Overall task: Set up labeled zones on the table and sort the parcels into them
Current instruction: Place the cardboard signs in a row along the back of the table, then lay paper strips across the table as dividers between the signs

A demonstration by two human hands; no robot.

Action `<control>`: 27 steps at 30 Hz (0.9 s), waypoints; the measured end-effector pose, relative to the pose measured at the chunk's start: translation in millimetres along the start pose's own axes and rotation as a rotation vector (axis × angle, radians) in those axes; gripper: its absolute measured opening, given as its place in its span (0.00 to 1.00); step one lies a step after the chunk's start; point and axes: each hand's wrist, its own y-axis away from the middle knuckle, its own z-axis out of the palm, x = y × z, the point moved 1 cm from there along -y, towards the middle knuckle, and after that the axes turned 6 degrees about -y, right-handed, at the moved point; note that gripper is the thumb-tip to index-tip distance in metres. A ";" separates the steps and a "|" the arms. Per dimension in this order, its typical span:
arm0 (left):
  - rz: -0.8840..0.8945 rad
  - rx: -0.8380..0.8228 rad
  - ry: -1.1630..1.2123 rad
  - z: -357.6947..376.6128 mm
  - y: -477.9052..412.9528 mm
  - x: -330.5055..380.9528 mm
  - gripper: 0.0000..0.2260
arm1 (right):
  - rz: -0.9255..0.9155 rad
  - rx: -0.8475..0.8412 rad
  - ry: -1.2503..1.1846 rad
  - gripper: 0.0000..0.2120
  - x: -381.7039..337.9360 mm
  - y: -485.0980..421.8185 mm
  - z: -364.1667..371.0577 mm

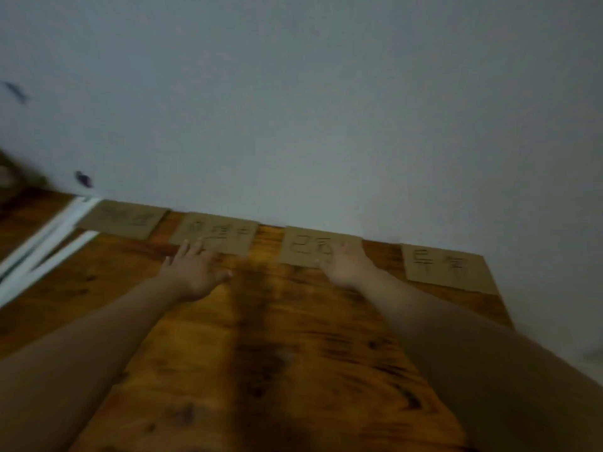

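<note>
Four brown cardboard label cards lie in a row along the far edge of the wooden table, each close against the pale wall and each carrying dark handwritten characters (the blur makes them hard to read). From the left, the first card sits near some white strips at the table's left side, well apart from both hands. The left hand lies flat with its fingers straight and spread. Its fingertips touch the near left corner of the second card, and it grips nothing. The right hand rests palm down, fingers extended, over the near right part of the third card, pressing rather than pinching it. The fourth card lies untouched at the table's far right corner.
</note>
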 end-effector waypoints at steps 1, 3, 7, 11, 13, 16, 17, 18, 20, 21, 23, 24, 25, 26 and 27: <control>-0.032 0.010 0.006 -2.5 12.7 -36.0 0.35 | -0.024 -0.006 0.010 0.33 -32.6 4.9 8.7; -0.098 0.008 0.018 -3.8 38.9 -107.2 0.35 | -0.062 -0.027 0.006 0.33 -94.3 15.4 26.1; -0.205 -0.022 0.035 -6.7 85.3 -239.6 0.36 | -0.178 -0.083 0.034 0.33 -208.9 24.6 66.1; -0.285 -0.004 0.102 -14.1 110.7 -333.8 0.34 | -0.251 -0.155 0.048 0.32 -301.9 17.9 94.9; -0.309 -0.002 0.129 -12.8 112.0 -369.8 0.34 | -0.291 -0.167 0.060 0.32 -338.9 8.1 106.2; -0.326 -0.026 0.148 -3.2 94.2 -420.0 0.36 | -0.340 -0.179 0.093 0.32 -385.3 -14.7 122.7; -0.332 -0.029 0.134 -0.8 85.2 -434.1 0.36 | -0.349 -0.195 0.098 0.32 -398.9 -24.3 129.4; -0.338 -0.025 0.124 0.6 76.4 -445.2 0.37 | -0.357 -0.212 0.098 0.31 -412.1 -34.6 137.0; -0.329 -0.013 0.117 -1.9 58.9 -460.3 0.36 | -0.375 -0.226 0.071 0.29 -437.2 -56.1 150.6; -0.320 -0.010 0.112 -5.4 50.4 -464.9 0.34 | -0.368 -0.232 0.049 0.27 -448.2 -66.4 157.4; -0.310 -0.022 0.112 -4.6 35.8 -477.6 0.33 | -0.349 -0.259 0.017 0.24 -465.8 -81.9 174.4; -0.296 -0.036 0.113 -2.0 28.7 -484.7 0.33 | -0.348 -0.271 0.015 0.24 -472.9 -86.4 182.3; -0.278 -0.050 0.111 3.7 21.1 -493.4 0.33 | -0.341 -0.283 0.020 0.24 -478.4 -90.1 191.1; -0.261 -0.074 0.107 11.5 13.8 -502.7 0.34 | -0.330 -0.295 0.022 0.25 -482.4 -92.6 199.9; -0.238 -0.101 0.107 18.0 8.8 -508.7 0.34 | -0.312 -0.311 0.018 0.26 -486.4 -94.1 207.7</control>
